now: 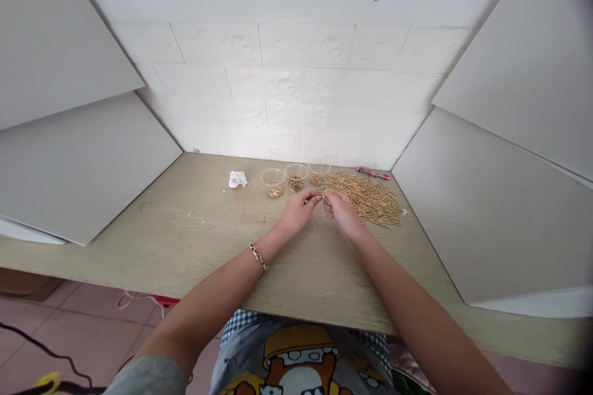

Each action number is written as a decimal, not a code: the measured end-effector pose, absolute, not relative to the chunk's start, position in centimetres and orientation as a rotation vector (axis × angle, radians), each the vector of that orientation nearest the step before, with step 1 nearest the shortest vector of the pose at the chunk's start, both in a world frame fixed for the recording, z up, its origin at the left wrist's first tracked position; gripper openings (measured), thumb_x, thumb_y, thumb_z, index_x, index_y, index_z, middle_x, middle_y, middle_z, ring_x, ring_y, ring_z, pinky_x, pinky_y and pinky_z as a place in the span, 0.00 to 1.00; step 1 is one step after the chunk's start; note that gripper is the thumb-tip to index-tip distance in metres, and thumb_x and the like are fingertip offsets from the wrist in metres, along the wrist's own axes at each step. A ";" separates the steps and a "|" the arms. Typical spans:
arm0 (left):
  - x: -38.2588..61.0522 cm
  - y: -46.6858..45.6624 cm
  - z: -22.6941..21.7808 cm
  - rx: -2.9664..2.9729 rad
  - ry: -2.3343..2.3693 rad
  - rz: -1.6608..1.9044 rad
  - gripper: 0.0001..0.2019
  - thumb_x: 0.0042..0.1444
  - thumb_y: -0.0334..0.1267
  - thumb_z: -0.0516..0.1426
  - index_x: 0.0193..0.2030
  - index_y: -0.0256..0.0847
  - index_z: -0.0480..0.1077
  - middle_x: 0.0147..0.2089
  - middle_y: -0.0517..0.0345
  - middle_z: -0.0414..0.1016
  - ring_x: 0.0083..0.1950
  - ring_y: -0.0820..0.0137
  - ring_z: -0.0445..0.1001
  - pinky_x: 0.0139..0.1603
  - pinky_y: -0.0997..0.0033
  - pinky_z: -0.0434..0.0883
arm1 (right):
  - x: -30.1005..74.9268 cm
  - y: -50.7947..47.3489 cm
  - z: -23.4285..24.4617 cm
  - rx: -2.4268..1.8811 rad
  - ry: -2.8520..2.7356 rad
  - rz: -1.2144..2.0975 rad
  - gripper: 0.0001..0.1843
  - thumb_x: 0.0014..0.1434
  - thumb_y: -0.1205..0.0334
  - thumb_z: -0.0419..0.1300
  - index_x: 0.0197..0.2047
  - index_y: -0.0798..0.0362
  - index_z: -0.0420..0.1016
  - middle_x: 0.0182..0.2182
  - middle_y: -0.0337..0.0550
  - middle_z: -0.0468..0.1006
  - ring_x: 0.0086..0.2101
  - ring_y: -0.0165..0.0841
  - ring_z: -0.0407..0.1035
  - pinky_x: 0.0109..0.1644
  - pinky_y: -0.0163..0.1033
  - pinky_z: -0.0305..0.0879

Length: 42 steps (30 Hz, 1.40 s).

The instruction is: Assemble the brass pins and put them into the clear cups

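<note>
Over the table, my left hand [299,208] and my right hand [341,210] meet at the fingertips, both closed in a pinch. Between them shows a tiny bit of a thin gold-coloured stick [323,197]; most of it is hidden by the fingers. Just right of and behind my right hand spreads a large loose pile of thin gold sticks [370,197]. Behind my left hand stand three clear plastic cups: a left cup [273,185], a middle cup [296,176] and a right cup [319,171]. Small gold pieces lie in each, too small to make out.
A crumpled white tissue [238,179] lies left of the cups. A red printed tube [373,173] rests behind the pile. Grey panels flank the wooden table [185,247] on both sides, and a white brick-patterned wall [287,86] closes off the back.
</note>
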State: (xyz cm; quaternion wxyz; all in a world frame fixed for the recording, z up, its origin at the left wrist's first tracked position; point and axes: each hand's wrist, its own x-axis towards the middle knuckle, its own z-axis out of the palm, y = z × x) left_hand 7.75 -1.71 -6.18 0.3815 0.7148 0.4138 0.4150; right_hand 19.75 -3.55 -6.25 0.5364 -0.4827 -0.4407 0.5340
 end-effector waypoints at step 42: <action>6.9 -2.3 -5.3 2.746 1.240 0.807 0.09 0.58 0.30 0.46 0.35 0.35 0.67 0.32 0.52 0.73 0.37 0.68 0.71 0.40 0.70 0.66 | 19.3 -3.4 -7.5 -1.224 -1.036 1.202 0.16 0.52 0.53 0.51 0.20 0.51 0.55 0.12 0.29 0.52 0.12 0.22 0.46 0.14 0.31 0.44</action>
